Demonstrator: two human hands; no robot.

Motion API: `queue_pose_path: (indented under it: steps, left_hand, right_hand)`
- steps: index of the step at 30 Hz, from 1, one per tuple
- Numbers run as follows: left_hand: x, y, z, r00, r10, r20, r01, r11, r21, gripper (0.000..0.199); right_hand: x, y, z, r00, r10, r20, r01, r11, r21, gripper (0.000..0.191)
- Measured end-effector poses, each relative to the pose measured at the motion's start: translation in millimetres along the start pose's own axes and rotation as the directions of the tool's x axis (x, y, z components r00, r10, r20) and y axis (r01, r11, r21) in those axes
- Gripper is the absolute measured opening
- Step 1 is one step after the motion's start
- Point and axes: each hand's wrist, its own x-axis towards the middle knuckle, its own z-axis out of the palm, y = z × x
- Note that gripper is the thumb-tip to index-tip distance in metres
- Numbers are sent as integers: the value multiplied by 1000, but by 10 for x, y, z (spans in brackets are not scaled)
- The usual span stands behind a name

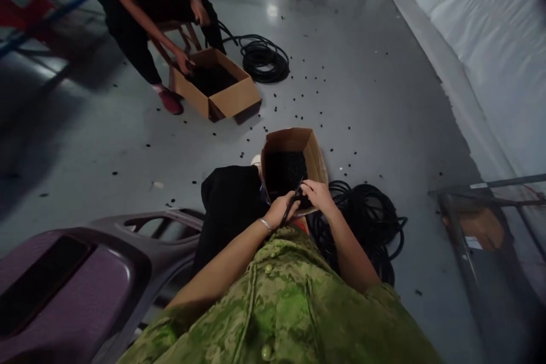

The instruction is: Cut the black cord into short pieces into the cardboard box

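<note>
Cable end [297,195] indistinct near right hand [316,194]

Place: workshop | shiny grey floor [375,108] | cardboard box [316,160] of black pieces [293,165] | coiled hose [274,72]

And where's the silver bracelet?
In the head view's lower middle, the silver bracelet circles the wrist by the left hand, close to the nearer cardboard box.

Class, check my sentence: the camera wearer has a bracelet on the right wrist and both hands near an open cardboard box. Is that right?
Not quite. The head view shows the bracelet on the left wrist, not the right. The left hand and right hand are indeed near an open cardboard box.
</note>
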Motion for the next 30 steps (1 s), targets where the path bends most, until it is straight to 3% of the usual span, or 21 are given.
queue_pose_path:
  steps: [5,14,25,30]
  left_hand:
    - [10,2,14,1000,-16,2,16,989,145,38]
    - [-26,42,1,996,-37,79,13,961,275,32]
    - [80,38,25,996,-32,79,2,935,354,23]
    - [108,15,40,999,-4,49,-16,921,390,24]
  right_hand:
    - [-74,-40,-14,997,-47,57,50,997,-53,29]
    - [-122,40,41,990,-89,108,98,992,-78,33]
    - [-73,161,51,991,-109,78,121,978,-170,34]
    - [-51,125,60,995,-98,29,100,992,-79,30]
